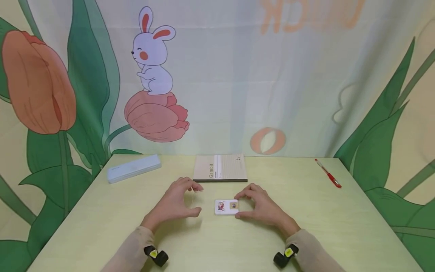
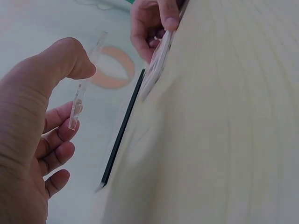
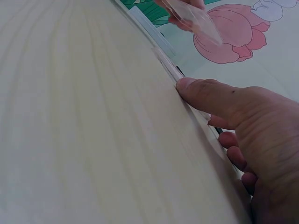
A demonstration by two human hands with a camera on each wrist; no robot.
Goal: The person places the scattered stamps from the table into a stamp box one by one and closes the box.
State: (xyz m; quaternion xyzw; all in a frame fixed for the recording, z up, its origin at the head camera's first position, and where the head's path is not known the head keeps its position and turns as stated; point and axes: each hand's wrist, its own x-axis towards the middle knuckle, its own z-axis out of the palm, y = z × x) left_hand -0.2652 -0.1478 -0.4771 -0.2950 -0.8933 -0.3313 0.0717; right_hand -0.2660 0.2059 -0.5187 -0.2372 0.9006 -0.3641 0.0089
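My left hand (image 1: 176, 202) is raised over the table and pinches a clear plastic cover (image 2: 77, 105) between thumb and fingers. In the head view that cover is barely visible, but the right wrist view shows it as a thin transparent piece (image 3: 203, 23). To its right, a small flat white case (image 1: 225, 212) lies on the table, with a colourful picture at its left and a gold square at its right. Thumb and fingers of my right hand (image 1: 263, 206) grip the case's right end by its near and far edges. The two pieces are apart.
Behind the hands lies a beige notebook (image 1: 202, 168) marked Gambit. A pale blue pencil case (image 1: 134, 169) sits at the back left, and a red pen (image 1: 327, 173) at the back right. A printed curtain (image 1: 221, 75) hangs along the table's (image 1: 289, 173) far edge.
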